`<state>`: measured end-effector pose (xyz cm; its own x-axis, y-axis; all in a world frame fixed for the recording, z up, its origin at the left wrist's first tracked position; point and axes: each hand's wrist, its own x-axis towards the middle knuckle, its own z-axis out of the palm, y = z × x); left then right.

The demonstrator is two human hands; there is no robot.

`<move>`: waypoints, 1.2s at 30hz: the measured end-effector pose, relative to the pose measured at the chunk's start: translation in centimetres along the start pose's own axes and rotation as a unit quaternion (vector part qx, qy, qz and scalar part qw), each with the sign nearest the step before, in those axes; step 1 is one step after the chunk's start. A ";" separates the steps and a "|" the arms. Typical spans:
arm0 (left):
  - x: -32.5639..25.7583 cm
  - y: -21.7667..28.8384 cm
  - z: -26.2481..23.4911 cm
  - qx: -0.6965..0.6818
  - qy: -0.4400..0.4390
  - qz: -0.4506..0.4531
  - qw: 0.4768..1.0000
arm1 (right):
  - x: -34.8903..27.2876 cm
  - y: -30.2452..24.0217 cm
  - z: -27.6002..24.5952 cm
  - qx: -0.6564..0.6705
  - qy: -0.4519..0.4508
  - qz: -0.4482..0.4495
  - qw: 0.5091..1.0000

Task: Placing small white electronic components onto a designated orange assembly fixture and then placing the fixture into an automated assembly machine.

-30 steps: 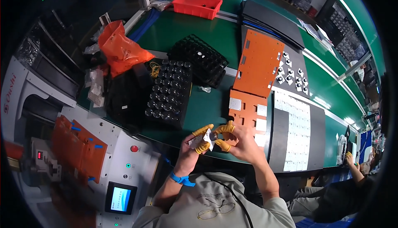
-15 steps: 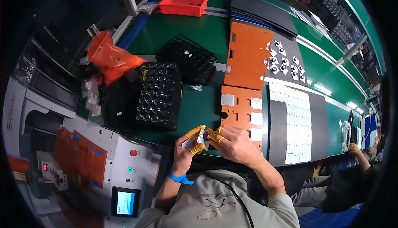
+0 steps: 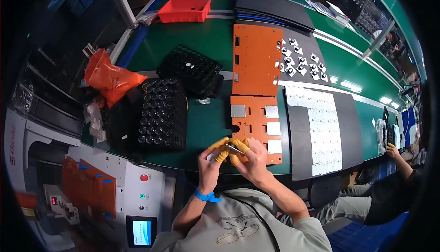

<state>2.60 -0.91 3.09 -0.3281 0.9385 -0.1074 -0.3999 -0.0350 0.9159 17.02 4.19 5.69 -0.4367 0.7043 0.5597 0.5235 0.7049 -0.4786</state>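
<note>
In front of my chest, both hands are brought together around a small white board (image 3: 235, 149) with a dark part on it, seen nearly edge-on. Yellow finger cots cover several fingertips. My left hand (image 3: 211, 162), with a blue band at its wrist, is closed on the board's left side. From the right, my right hand (image 3: 253, 160) grips the same piece, and its fingers hide much of it. Just beyond the hands lies an orange fixture plate (image 3: 250, 149) carrying several white boards. Its orange upper panel (image 3: 257, 61) extends away from me.
White boards with black round parts (image 3: 302, 61) sit on dark sheeting at far right; a white board panel (image 3: 324, 135) lies nearer. At left stand stacked black trays of clear round parts (image 3: 160, 112), an orange bag (image 3: 110, 77) and a machine (image 3: 133, 169). A co-worker's hand (image 3: 392, 150) shows at right.
My right hand has moved from pinching the black round part above the board to gripping the board beside my left hand. The board has tipped more edge-on. The whole view has shifted slightly.
</note>
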 end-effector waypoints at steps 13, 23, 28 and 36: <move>8.4 -3.0 -1.3 0.357 -0.030 0.127 0.925 | -3.6 3.4 -3.6 0.131 0.035 0.214 0.967; 10.0 -1.3 1.1 0.512 -0.091 0.060 0.852 | -4.4 2.4 -4.1 0.178 0.042 0.247 0.951; 3.8 -0.8 0.9 0.147 -0.081 0.002 0.986 | -0.5 0.3 -2.8 0.084 -0.084 0.030 0.992; 0.6 2.4 -4.2 -0.057 -0.234 -0.155 0.958 | 4.1 0.6 -1.0 0.140 -0.180 -0.130 0.965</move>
<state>-2.15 -1.90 3.55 0.2306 0.9602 -0.1578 -0.5153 0.2581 0.8172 16.26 7.38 8.37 -0.7787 0.4490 0.4383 0.1660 0.8211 -0.5461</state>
